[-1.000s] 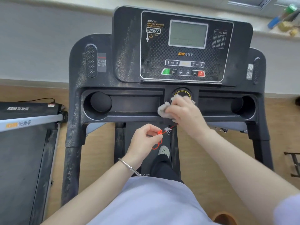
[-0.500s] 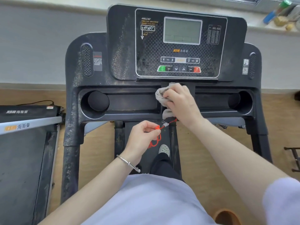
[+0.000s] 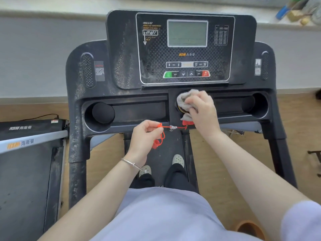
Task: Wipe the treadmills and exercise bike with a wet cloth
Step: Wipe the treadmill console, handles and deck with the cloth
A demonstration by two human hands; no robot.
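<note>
I stand on a black, dusty treadmill (image 3: 83,87) and look down at its console (image 3: 184,49). My right hand (image 3: 202,112) grips a crumpled grey cloth (image 3: 185,100) and presses it on the round safety-key socket in the middle of the tray. My left hand (image 3: 145,136) pinches the red safety-key cord (image 3: 180,127) and holds it taut to the left. The cord's loose loop hangs below that hand. The socket is mostly hidden under the cloth.
A second treadmill (image 3: 29,164) lies folded low at the left. Cup holders (image 3: 102,113) sit at both ends of the tray. Bottles and small items (image 3: 295,11) stand on the window sill at the top right. Wooden floor shows on both sides.
My right hand has shifted with the cloth over the round socket, from its lower left rim upward and then to the right. The left hand keeps its pinch on the cord.
</note>
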